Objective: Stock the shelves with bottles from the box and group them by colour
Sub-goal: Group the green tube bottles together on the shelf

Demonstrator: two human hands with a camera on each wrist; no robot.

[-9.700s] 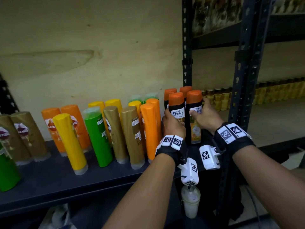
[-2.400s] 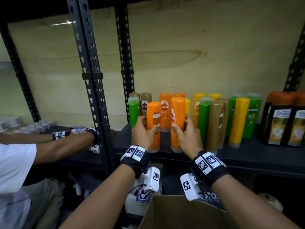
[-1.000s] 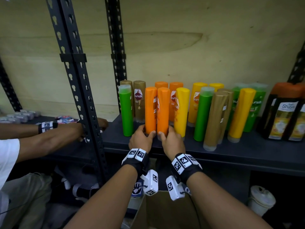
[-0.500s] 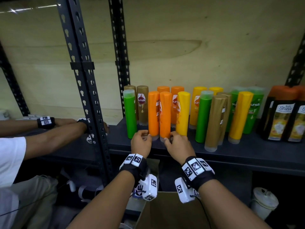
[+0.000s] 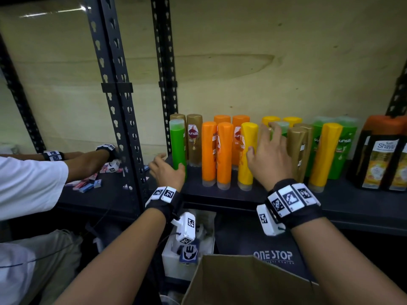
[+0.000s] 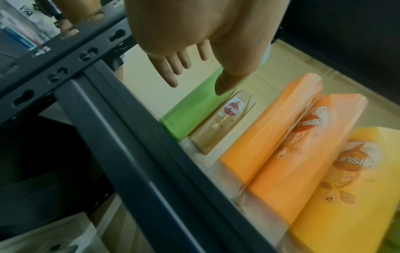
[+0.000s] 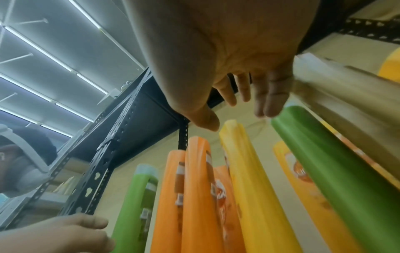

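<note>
Bottles stand in a row on the dark shelf [image 5: 220, 198]: a green bottle [image 5: 177, 146] at the far left, a gold one [image 5: 194, 139], two orange bottles [image 5: 217, 154], a yellow one [image 5: 247, 155], then gold, yellow, green and black ones. My left hand [image 5: 169, 164] is open by the base of the left green bottle [image 6: 194, 106], with the thumb against it. My right hand [image 5: 262, 142] is open with spread fingers, up by the top of a second green bottle [image 7: 324, 162] behind the yellow one. The cardboard box [image 5: 242, 282] sits below, its inside hidden.
A perforated black upright post [image 5: 116, 106] stands just left of my left hand. Beyond it, another person's arms [image 5: 88, 159] work among small packets on the neighbouring shelf. Black Shayla bottles [image 5: 383, 159] fill the right end. A black "ONE STOP" bag [image 5: 273, 255] lies under the shelf.
Both hands left the bases of the two orange bottles. The left moved left to the green bottle; the right rose and moved right toward the middle green bottle.
</note>
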